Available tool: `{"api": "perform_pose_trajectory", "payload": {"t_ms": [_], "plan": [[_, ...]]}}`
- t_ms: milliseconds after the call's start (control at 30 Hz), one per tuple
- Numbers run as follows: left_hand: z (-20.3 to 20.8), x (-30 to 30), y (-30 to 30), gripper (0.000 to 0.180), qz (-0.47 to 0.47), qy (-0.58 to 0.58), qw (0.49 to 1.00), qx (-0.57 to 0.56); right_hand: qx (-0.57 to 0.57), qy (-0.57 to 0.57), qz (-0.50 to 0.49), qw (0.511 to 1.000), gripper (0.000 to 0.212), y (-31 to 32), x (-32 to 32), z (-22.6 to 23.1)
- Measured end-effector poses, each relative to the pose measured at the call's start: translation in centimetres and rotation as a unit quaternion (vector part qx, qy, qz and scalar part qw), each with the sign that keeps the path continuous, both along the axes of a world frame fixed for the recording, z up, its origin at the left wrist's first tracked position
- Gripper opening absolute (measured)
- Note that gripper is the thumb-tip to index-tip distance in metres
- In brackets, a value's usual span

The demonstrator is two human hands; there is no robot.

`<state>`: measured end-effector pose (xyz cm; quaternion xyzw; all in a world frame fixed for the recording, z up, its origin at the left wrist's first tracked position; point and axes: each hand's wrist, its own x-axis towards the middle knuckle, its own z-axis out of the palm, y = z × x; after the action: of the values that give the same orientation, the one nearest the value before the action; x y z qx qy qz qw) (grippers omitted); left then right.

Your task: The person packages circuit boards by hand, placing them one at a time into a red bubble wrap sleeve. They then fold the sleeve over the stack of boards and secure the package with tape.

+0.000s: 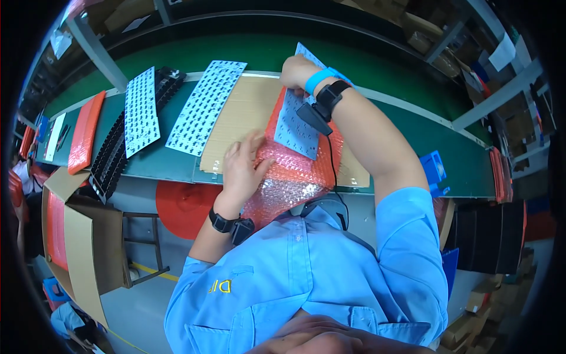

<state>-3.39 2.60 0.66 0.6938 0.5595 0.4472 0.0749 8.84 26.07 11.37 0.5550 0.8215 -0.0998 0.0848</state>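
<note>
My right hand (298,72) is curled with its fingers around a white board (298,127) dotted with dark marks, gripping it partway along; the fingertips are partly hidden. The board's lower part lies over pink bubble wrap (289,180), which hangs past the table's near edge toward my body. My left hand (240,168) is at the left edge of the bubble wrap, fingers apart, with thumb and fingertips against it. Underneath is a flat cardboard sheet (239,106). Two similar boards, one on the sheet's left side (206,109) and one farther left (141,112), lie on the table.
Left of the boards are a black slotted rack (112,150) and a pink wrapped pack (86,133). An open carton (82,248) stands below left, near a red round stool (186,209). At right are a blue holder (433,171) and a black cable (333,159) from my wrist.
</note>
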Motion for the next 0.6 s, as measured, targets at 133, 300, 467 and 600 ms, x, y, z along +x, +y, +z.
{"api": "perform_pose_trajectory", "payload": {"t_ms": [133, 300, 467, 600], "plan": [[-0.3, -0.2, 0.3, 0.064, 0.036, 0.007, 0.998, -0.043, -0.117, 0.092, -0.053, 0.987, 0.029, 0.7, -1.1, -1.7], [-0.2, -0.5, -0.2, 0.068, 0.032, 0.03, 0.999, -0.032, 0.295, -0.041, 0.009, 0.955, 0.073, 3.7, 3.8, -4.7], [-0.6, -0.7, 0.2, 0.054, 0.039, -0.002, 0.999, -0.001, 0.017, 0.107, -0.05, 0.993, 0.09, 6.7, 6.9, -5.9], [-1.1, -0.9, -0.5, 0.037, 0.02, -0.004, 0.999, 0.041, -0.017, 0.11, -0.069, 0.991, 0.092, 4.5, 6.5, -5.4]]}}
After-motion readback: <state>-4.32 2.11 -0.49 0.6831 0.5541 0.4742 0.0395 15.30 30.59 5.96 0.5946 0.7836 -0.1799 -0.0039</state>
